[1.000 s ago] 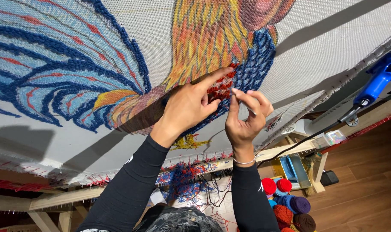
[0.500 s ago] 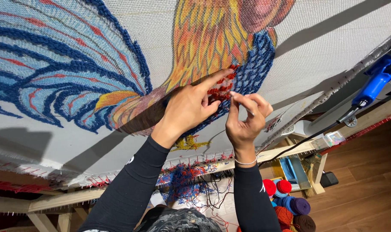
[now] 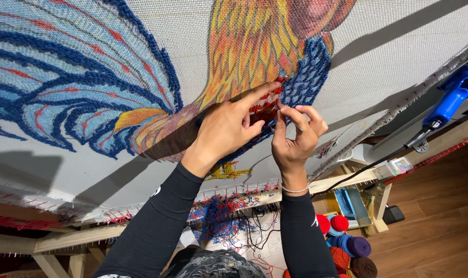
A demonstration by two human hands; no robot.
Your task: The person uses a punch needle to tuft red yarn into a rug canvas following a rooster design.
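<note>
While our left hand (image 3: 229, 128) stays pressed flat on the tufting cloth (image 3: 193, 31), fingers spread, little has shifted. Our right hand (image 3: 295, 136) keeps its fingers pinched together at the red tufted patch (image 3: 265, 105); we cannot tell whether a strand sits between them.

Both hands (image 3: 259, 128) pinch red yarn (image 3: 264, 105) on canvas (image 3: 193, 41).
</note>
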